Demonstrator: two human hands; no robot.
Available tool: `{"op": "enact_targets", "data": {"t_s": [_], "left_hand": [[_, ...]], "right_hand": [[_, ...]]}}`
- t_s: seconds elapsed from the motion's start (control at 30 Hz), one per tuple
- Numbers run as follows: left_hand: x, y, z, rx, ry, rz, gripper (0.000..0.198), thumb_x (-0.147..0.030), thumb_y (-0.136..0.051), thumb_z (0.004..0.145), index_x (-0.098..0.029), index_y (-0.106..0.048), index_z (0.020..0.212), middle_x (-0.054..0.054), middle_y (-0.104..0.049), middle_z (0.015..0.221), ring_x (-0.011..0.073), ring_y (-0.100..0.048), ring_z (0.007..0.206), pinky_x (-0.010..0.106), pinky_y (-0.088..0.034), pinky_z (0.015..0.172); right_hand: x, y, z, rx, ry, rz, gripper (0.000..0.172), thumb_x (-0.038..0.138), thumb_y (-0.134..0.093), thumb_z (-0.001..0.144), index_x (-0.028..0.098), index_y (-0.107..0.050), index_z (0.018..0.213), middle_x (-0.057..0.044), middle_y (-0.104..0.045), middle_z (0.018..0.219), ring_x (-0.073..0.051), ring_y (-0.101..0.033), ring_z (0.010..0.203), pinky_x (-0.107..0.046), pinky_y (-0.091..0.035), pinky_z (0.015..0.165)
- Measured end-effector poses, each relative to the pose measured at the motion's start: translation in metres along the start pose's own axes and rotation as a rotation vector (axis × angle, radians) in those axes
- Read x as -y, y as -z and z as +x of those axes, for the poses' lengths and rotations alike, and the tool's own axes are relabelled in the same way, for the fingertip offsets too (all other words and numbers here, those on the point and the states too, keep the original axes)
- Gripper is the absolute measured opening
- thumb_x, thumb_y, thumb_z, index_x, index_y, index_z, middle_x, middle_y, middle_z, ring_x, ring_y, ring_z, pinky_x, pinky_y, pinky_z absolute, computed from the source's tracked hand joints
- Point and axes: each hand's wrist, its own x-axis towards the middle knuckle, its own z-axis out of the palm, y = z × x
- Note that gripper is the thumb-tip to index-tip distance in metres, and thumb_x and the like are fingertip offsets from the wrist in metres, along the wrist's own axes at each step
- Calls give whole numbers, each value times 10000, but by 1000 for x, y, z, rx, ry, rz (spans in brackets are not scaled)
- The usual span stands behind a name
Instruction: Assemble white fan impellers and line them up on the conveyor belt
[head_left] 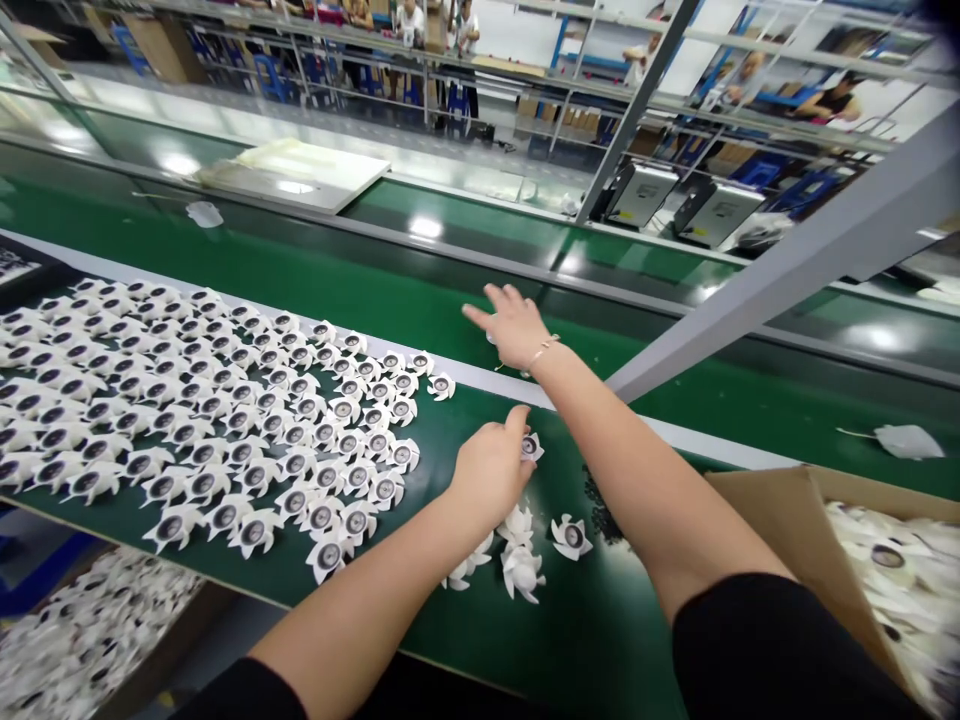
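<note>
Many small white fan impellers [225, 410] with dark round hubs lie in rows on the green work surface [480, 620]. My left hand [491, 470] is closed around one white impeller [531, 447] at the right end of the rows. My right hand [512, 325] reaches over the grey rail [697, 440] onto the green conveyor belt [337, 280], fingers partly spread; a small white piece shows under the palm, and I cannot tell whether it is gripped. A few loose impellers [521, 565] lie below my left hand.
An open cardboard box [795, 510] holding more impellers stands at the right. A grey slanted frame bar [787, 270] crosses above the belt. A white scrap [907, 440] lies on the belt. More impellers [82, 640] fill a bin at lower left. Other people work far behind.
</note>
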Motion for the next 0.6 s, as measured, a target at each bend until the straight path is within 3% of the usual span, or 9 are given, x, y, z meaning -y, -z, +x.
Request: {"op": "enact_targets", "data": {"t_s": [0.07,0.17,0.27,0.37,0.47,0.6], "left_hand": [[-1,-1,-1,-2,-6,33,639,-163,-652,830,-210,-368,1400,71,-697,1167,261,-626,1097,363,-522,856],[-2,0,-3,-11,-32,56,684,-251,-681,839,-198,-352,1436,102,-691,1151,280,-625,1101,383,-523,871],[-3,5,-5,-36,-50,63,714,-421,-702,832,-182,-384,1424,128,-661,1211,305,-631,1081,414,-529,873],[-4,15,-7,-93,-24,130,441,-373,-597,912,-170,-521,1295,123,-649,1236,307,-620,1105,422,-523,891],[-4,22,-7,-155,33,213,296,-297,-502,955,-165,-591,1205,118,-672,1176,305,-622,1092,424,-523,871],[-3,24,-5,-188,88,239,291,-277,-451,975,-170,-617,1190,97,-696,1128,276,-646,1043,402,-520,862]], "right_hand": [[3,-5,17,48,33,10,495,4,-613,768,265,-679,1183,-133,-537,1340,-325,-480,1239,-458,-425,980],[-4,0,-1,-29,-21,37,288,60,-656,749,180,-691,1008,-148,-582,1147,-256,-573,998,-356,-475,823],[-17,12,-58,-194,-102,103,273,245,-655,813,153,-591,1061,-127,-565,1069,-210,-561,870,-323,-469,733],[-22,11,-128,-399,-281,464,237,399,-597,878,201,-542,997,-19,-586,826,-160,-532,675,-280,-451,607],[-17,-10,-181,-451,-345,820,226,374,-569,904,219,-570,1068,-51,-665,991,-179,-625,800,-302,-518,690],[-2,-39,-204,-612,-282,922,253,264,-558,913,225,-623,1154,-97,-652,1241,-233,-610,1165,-438,-481,1010]]}}
